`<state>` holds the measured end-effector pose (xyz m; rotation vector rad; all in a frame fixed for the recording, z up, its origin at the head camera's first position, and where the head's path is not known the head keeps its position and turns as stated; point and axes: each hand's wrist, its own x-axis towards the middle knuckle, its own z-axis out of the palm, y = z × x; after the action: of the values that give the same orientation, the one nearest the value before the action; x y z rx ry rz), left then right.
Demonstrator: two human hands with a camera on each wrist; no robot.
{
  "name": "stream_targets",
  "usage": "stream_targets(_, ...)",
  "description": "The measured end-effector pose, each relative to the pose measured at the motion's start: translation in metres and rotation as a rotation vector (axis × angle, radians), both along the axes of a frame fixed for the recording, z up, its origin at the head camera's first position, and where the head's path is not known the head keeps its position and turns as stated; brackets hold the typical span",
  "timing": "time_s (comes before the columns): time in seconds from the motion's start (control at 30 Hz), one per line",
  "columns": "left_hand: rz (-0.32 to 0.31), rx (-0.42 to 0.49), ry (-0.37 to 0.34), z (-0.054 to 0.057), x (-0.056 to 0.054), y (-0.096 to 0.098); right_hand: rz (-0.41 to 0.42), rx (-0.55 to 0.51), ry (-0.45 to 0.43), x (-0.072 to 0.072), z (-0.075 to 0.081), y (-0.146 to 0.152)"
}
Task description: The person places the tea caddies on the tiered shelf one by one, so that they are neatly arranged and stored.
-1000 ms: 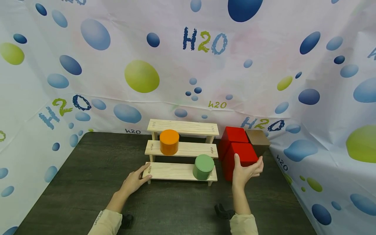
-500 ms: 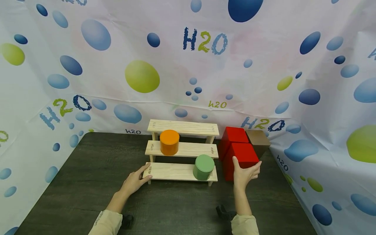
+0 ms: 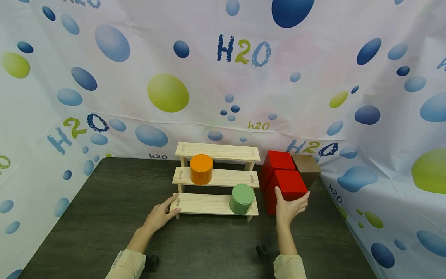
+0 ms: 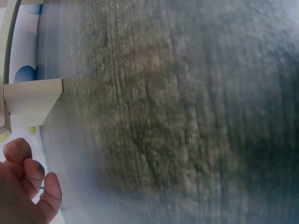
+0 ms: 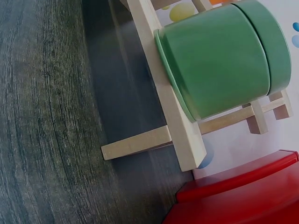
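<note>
A three-step light wooden stand (image 3: 205,204) stands on the dark table. My left hand (image 3: 157,217) holds the left end of its lowest step, thumb at the front edge. In the left wrist view, other fingers (image 4: 33,170) curl below the step. An orange round tin (image 3: 201,170) sits on the middle step, left of centre. Towards the right end of the lowest step is a green round tin (image 3: 241,199), which looks lidded in the right wrist view. My right hand (image 3: 290,207) grips the front red box (image 3: 290,182), thumb at its left and fingers at its right edge.
Behind the front red box stands another red box (image 3: 278,159), with a brown box (image 3: 306,164) to its right. A white sheet with blue and green spots (image 3: 209,69) hangs close behind and at both sides. Dark tabletop (image 3: 209,248) lies in front of the stand.
My right hand has moved slightly down and left, and its fingers have come in to the front red box's right edge. The left hand, the stand and the tins stay in place.
</note>
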<state>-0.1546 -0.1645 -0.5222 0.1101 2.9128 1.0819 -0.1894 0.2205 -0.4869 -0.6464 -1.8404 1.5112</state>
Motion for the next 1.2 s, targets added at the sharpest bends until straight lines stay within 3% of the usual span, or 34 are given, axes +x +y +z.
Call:
stream_targets(0.6, -0.002, 0.000, 0.000, -0.001, 0.000, 0.000, -0.118, 0.027, 0.073, 0.003, -0.002, 0.011)
stream_targets(0.83, 0.000, -0.004, -0.005, 0.000, 0.000, 0.000, -0.123, 0.052, 0.123, 0.006, 0.010, 0.011)
stream_targets(1.2, -0.004, -0.001, -0.003, 0.002, 0.000, 0.000, -0.086, 0.017, 0.296, 0.014, 0.044, 0.007)
